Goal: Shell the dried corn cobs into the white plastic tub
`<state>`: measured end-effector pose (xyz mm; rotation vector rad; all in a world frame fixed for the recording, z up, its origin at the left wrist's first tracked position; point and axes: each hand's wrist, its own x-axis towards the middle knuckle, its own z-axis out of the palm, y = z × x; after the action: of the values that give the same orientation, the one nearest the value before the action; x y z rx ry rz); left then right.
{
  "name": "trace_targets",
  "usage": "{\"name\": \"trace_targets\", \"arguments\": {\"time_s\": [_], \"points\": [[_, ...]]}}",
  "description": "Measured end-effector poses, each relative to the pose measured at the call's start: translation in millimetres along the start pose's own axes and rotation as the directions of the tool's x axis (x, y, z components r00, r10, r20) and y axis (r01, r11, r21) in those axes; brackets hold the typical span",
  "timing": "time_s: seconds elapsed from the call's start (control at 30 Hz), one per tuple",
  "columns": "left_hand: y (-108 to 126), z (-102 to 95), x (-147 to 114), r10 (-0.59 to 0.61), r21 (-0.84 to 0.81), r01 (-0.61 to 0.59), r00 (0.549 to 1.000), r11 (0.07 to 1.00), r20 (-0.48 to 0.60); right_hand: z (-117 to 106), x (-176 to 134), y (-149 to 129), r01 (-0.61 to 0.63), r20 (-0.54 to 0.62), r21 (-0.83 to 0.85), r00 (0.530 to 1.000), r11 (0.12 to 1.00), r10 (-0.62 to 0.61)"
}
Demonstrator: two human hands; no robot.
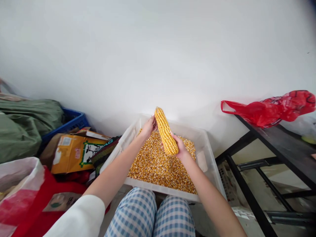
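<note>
An ear of corn (165, 130), full of yellow kernels, is held tilted above a clear plastic bin (214, 164). My right hand (180, 146) is wrapped round its lower, thicker end. At the narrower upper end, my left hand (149, 126) has its fingers curled against the left side of the ear; the fingertips are partly hidden behind it. Loose corn kernels (158, 168) lie in a wide heap in the bin under both hands.
My knees in checked trousers (138, 210) are at the bin's near edge. To the left are a yellow cardboard box (71, 153), a blue crate (76, 120) and a red bag (32, 214). A black metal frame (247, 194) carrying a red plastic bag (274, 107) stands right; a white wall (158, 56) rises behind.
</note>
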<state>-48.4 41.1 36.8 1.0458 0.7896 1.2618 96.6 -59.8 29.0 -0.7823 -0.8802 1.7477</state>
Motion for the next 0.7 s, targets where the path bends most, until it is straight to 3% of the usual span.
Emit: {"name": "trace_targets", "arguments": {"time_s": [0.1,0.27,0.47,0.6,0.7], "points": [[2.9,-1.6,-0.6,0.103,0.006,-0.103,0.995,0.995,0.009,-0.1,-2.0,-1.7,-0.031,0.032,0.1,0.999,0.994,0.028],[2.1,-18.2,6.1,0.128,-0.028,-0.13,0.99,0.991,-0.058,5.2,-3.1,-1.8,-0.068,0.105,0.159,0.993,0.985,0.052],[0.3,-39.7,15.9,0.129,-0.126,-0.148,0.981,0.981,-0.148,1.0,-7.5,-2.4,-0.002,0.034,0.174,0.999,0.985,-0.004],[6.9,-37.9,15.3,0.141,-0.125,-0.159,0.979,0.979,-0.144,-5.3,-10.5,4.0,0.03,-0.015,0.194,0.999,0.981,-0.028],[19.3,-25.9,1.8,0.157,-0.085,-0.162,0.986,0.983,-0.064,-8.8,-10.5,8.9,0.016,-0.034,0.218,0.999,0.976,-0.009]]}}
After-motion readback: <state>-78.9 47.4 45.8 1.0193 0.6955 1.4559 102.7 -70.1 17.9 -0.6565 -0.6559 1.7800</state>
